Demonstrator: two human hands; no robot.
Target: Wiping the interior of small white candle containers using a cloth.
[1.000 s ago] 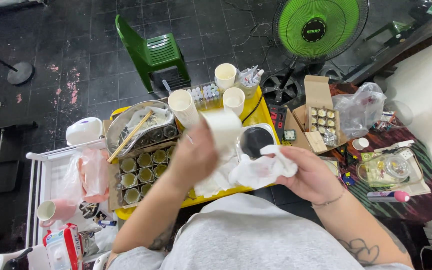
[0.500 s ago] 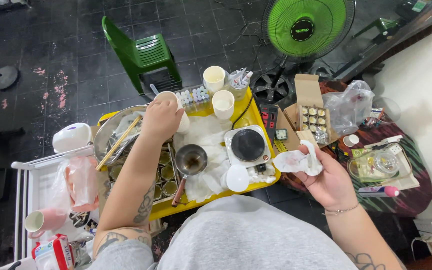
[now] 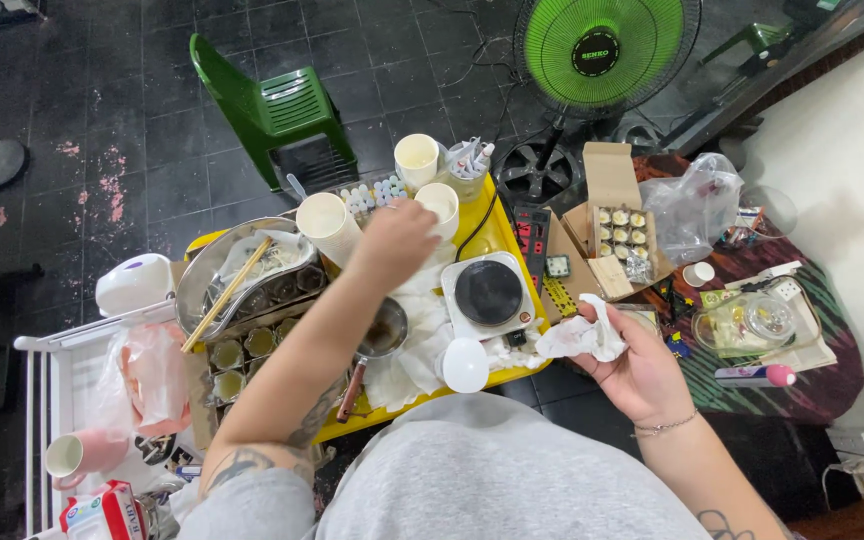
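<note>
your left hand [image 3: 399, 240] is out over the yellow tabletop [image 3: 512, 240], fingers curled down between the two pale cups, the tilted one [image 3: 329, 226] just left of your knuckles and the upright one [image 3: 439, 204] just right of them, but from up here i can't tell if they've closed on anything. your right hand [image 3: 634, 365] sits off the tabletop's right edge with its fingers clamped around a crumpled white tissue [image 3: 584, 338]. i'd say go slow with the left and come straight down, since those cups look light and easy to knock, and the small dark pan [image 3: 384, 330] sits right under your forearm. packaging: an open brown cardboard box [image 3: 610, 225] of little round tins is past your right fingertips, with a clear plastic bag [image 3: 694, 205] beyond it, a flat clear packet [image 3: 757, 322] lies on the mat to the right, and a red and white carton [image 3: 102, 512] is way back by your left elbow.
</note>
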